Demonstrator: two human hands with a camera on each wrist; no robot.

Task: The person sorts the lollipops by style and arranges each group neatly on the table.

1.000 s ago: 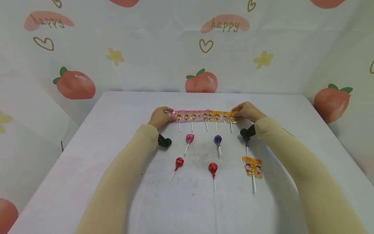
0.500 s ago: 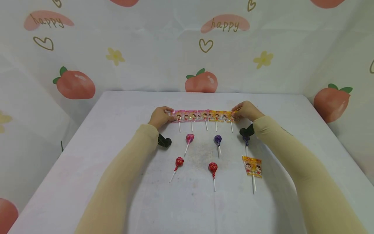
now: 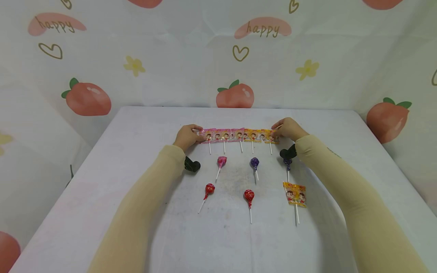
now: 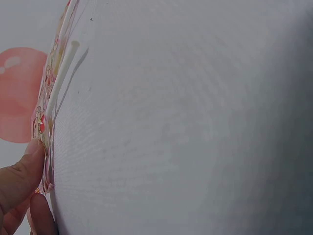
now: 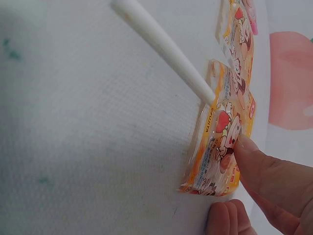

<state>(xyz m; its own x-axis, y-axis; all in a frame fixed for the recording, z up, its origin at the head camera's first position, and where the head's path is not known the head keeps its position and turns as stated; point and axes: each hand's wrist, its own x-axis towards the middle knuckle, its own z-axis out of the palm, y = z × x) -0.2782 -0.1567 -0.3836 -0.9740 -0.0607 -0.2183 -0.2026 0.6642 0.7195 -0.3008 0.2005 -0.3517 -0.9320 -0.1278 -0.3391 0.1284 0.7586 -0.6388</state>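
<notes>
A row of wrapped lollipops, pink ones (image 3: 224, 135) on the left and orange-yellow ones (image 3: 253, 135) on the right, lies across the table with sticks toward me. My left hand (image 3: 187, 137) pinches the wrapper of the leftmost pink lollipop (image 4: 41, 115); in the left wrist view the thumb (image 4: 24, 174) lies on it. At the other end my right hand (image 3: 291, 128) pinches the rightmost orange-yellow lollipop (image 5: 217, 152). Its thumb (image 5: 274, 176) presses the wrapper's face, with other fingers curled below. The neighbouring packets overlap or touch at their edges.
Nearer me lie a pink lollipop (image 3: 222, 162), a purple one (image 3: 254, 163), another purple one (image 3: 288, 165) partly hidden by a black wrist camera (image 3: 288, 152), two red ones (image 3: 209, 189) and a flat orange-yellow one (image 3: 295, 194). The white table (image 3: 205, 242) meets a printed backdrop.
My right hand has shifted very slightly, and the rightmost lollipop's stick has moved a little to the right. The left hand and the loose lollipops stay where they were.
</notes>
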